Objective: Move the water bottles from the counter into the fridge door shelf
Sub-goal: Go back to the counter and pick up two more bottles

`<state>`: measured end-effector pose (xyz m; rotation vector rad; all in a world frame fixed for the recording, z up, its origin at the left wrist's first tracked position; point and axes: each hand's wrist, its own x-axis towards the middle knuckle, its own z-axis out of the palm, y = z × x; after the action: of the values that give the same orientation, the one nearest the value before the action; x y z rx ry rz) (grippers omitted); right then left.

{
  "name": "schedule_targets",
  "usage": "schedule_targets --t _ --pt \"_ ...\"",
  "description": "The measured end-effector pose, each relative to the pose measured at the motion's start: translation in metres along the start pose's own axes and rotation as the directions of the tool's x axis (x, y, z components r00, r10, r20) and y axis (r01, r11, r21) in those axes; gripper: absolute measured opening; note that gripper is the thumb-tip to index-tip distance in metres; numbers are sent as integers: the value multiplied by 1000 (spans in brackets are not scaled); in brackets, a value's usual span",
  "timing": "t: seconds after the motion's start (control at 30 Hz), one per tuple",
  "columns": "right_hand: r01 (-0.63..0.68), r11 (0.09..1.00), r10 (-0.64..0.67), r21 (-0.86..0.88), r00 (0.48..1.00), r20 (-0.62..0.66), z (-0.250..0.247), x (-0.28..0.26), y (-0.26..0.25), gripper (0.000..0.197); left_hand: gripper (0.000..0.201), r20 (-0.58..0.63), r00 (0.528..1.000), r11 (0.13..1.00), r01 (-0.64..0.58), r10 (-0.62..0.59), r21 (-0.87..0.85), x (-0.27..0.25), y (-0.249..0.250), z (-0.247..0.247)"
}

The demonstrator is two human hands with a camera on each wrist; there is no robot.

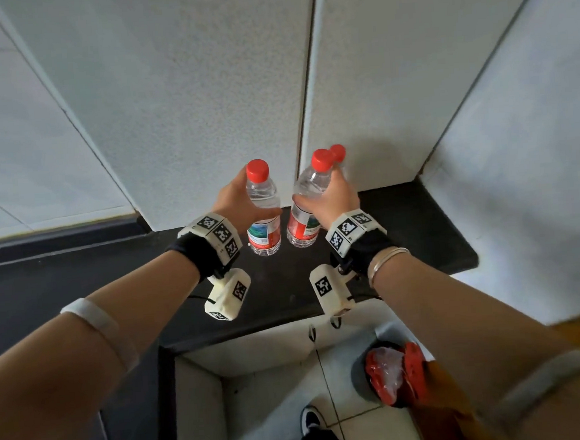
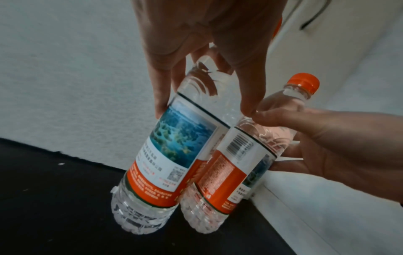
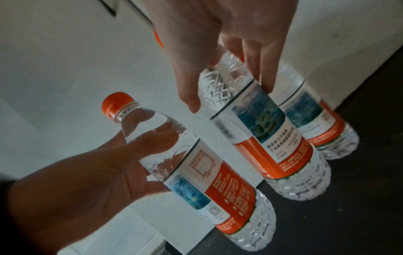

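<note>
Three clear water bottles with red caps and red-and-white labels are at the back of a black counter (image 1: 420, 231). My left hand (image 1: 236, 203) (image 2: 202, 103) grips the left bottle (image 1: 262, 215) (image 2: 174, 155) (image 3: 207, 181) by its shoulder. My right hand (image 1: 335, 196) (image 3: 231, 96) grips the middle bottle (image 1: 304, 205) (image 2: 237, 158) (image 3: 272, 138), which leans left. Both bases are at or just above the counter; I cannot tell which. The third bottle (image 1: 338, 152) (image 3: 322, 124) stands behind my right hand, mostly hidden in the head view.
White panelled walls (image 1: 205, 105) close off the counter at the back and right. The counter's front edge runs just below my wrists. On the tiled floor below stand a bin with a red bag (image 1: 392, 374) and my shoe (image 1: 311, 417).
</note>
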<state>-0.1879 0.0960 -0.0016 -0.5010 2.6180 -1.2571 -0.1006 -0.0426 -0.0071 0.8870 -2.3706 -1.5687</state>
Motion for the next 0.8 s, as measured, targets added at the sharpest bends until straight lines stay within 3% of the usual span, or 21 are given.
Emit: schedule_targets --t 0.13,0.33,0.5,0.63,0.8 --pt "-71 997 73 28 992 -101 -37 -39 10 59 56 102 985 986 -146 138 83 -29 26 19" --pt "-176 980 196 96 943 -270 -102 -104 34 54 70 264 926 954 -295 269 62 -73 62 66" --pt "-278 956 292 93 873 -390 -164 -164 62 65 59 383 853 917 -396 354 35 -107 90 123" --pt "-364 919 393 154 800 -454 -214 -212 94 69 48 536 731 870 -492 421 -13 -144 118 182" --pt "-428 868 491 252 660 -569 -272 -280 141 69 54 664 579 813 -577 473 -76 -201 148 268"
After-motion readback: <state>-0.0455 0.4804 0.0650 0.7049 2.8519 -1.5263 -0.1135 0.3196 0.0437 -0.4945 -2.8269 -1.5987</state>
